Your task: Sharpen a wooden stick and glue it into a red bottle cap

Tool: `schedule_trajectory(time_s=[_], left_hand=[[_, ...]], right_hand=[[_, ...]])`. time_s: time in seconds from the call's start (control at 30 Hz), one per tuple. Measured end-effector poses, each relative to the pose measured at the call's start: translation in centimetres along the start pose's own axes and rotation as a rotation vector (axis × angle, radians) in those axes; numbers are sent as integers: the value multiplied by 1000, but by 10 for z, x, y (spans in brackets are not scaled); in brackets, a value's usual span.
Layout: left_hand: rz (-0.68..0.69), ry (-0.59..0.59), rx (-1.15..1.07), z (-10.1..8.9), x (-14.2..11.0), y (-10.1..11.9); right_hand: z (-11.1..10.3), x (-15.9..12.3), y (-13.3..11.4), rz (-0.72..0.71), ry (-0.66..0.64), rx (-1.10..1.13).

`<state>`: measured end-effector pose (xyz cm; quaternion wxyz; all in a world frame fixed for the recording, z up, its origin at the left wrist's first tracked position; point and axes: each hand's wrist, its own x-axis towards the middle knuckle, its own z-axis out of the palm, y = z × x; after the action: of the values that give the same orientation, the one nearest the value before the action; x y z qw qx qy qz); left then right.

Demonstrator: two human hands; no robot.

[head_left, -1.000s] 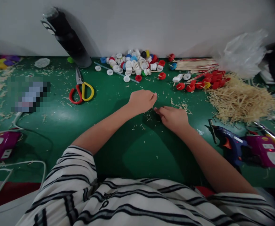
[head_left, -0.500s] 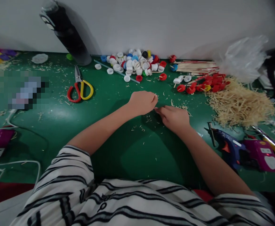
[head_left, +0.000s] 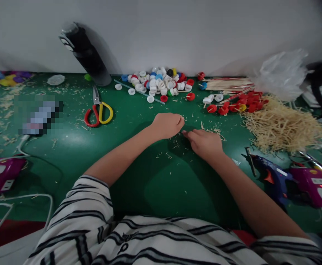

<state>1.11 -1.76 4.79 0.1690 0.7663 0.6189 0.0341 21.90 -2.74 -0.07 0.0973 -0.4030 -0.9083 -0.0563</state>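
My left hand [head_left: 166, 124] rests on the green table [head_left: 161, 184] in a loose fist, its fingertips pinched together at the right; what it holds is too small to name. My right hand [head_left: 205, 143] lies just right of it, fingers curled and pinched toward the left hand's fingertips, also on something I cannot make out. Small wood splinters [head_left: 174, 145] lie scattered on the table beneath and between both hands.
A heap of bottle caps [head_left: 159, 82] lies at the back. Red-and-yellow scissors [head_left: 98, 112] are to the left, a black cylinder [head_left: 85, 53] behind them. Red caps on sticks [head_left: 234, 104], a pile of wooden sticks [head_left: 281, 126], a blue glue gun [head_left: 269, 175] and a plastic bag [head_left: 283, 74] are at right.
Both hands stay pinched together in the same spot. The view has shifted slightly, so everything sits a little lower in the frame.
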Motion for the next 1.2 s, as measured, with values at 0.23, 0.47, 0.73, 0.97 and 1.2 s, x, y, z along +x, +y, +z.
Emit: schedule_trajectory(time_s=[0.23, 0.47, 0.73, 0.97, 1.2], left_hand=[[0, -7, 19, -3, -1, -1], [12, 6, 65, -2, -2, 1], [2, -7, 54, 0, -1, 1], [-6, 13, 64, 4, -1, -1], [-30, 13, 64, 5, -1, -9]], right_hand=[[7, -2, 2, -18, 56, -4], [9, -1, 3, -40, 37, -7], [8, 0, 3, -10, -4, -6], [1, 3, 0, 53, -79, 12], [-3, 0, 7, 100, -166, 103]])
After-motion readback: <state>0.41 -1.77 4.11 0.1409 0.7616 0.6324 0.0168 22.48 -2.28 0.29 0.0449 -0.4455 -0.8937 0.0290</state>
